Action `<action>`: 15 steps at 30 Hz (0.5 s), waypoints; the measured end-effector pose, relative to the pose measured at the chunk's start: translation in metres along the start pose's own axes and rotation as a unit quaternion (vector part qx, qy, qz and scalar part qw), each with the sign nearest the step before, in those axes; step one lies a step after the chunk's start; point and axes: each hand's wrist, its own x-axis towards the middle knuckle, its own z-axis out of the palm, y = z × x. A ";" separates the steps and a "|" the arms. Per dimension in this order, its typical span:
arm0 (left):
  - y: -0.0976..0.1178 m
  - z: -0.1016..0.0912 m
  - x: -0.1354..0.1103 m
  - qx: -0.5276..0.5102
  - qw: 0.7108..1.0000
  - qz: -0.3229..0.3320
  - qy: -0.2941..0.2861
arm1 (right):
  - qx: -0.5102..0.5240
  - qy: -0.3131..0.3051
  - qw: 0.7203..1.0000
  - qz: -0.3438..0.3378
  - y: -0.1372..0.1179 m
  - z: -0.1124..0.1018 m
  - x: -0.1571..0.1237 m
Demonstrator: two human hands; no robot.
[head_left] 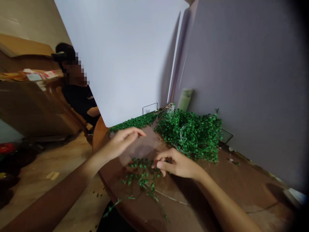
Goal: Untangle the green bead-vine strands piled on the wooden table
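My left hand [125, 138] is held over the table with its fingers stretched out and nothing visible in them. Lower and to the right, my right hand [172, 162] has its fingers curled and pinched at the top of a sprig of artificial green leaves [142, 177]. Thin stems of that sprig trail toward the table's near edge. Beyond my right hand lies a large heap of artificial greenery [193, 132], with pale threads tangled in it. A strip of the same greenery [135, 121] runs along the foot of the white panel [125, 58].
The round brown table [178, 209] has a grey wall [241, 80] behind it on the right. A pale green roll [185, 99] leans behind the heap. Past the panel at left, a person in black [77, 100] sits on a wooden chair. Cardboard boxes [31, 106] stand farther left.
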 end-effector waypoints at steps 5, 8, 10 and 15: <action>-0.015 0.030 -0.007 0.206 0.947 0.051 -0.242 | -0.076 0.081 0.994 0.002 0.005 -0.006 -0.002; -0.021 0.042 -0.011 0.262 0.926 0.038 -0.267 | -0.226 0.119 0.963 -0.088 -0.006 -0.003 -0.002; -0.023 0.046 -0.015 0.277 0.929 0.014 -0.247 | -0.275 0.099 0.949 -0.119 -0.014 0.003 -0.001; -0.023 0.052 -0.035 0.294 0.943 -0.086 -0.134 | -0.329 0.004 0.938 -0.105 -0.012 0.016 0.003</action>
